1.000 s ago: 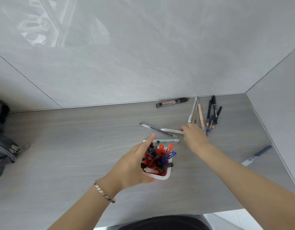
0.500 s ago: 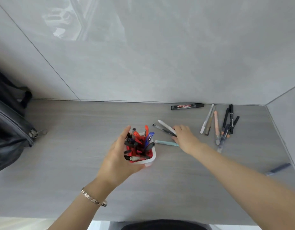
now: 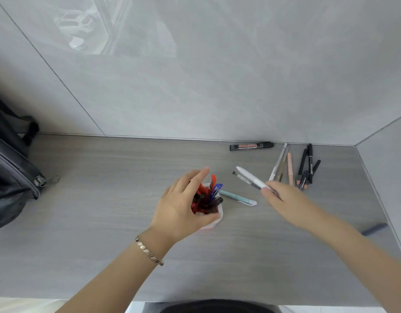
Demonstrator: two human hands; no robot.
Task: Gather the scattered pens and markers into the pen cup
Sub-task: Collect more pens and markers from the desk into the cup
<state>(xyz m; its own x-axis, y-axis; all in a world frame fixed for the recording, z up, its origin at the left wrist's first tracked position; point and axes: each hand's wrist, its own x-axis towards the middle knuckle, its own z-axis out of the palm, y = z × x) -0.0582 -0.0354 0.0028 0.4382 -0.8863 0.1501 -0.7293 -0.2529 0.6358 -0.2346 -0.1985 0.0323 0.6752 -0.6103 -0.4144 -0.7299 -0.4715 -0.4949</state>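
A grey wood-grain worktop [image 3: 93,222] runs up to a glossy grey tiled wall [image 3: 217,75]. A black bag [image 3: 9,177] sits on the worktop's left end against the wall, its metal zip pull [image 3: 49,180] lying on the worktop surface. Below the worktop's near edge shows pale floor [image 3: 18,306].

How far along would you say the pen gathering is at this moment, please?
Partly done. The white pen cup, steadied by the left hand, already holds many red, blue and black pens. The right hand holds a white pen and a clear pen. Left: the pale teal pen, black whiteboard marker, the cluster by the corner and a dark pen.
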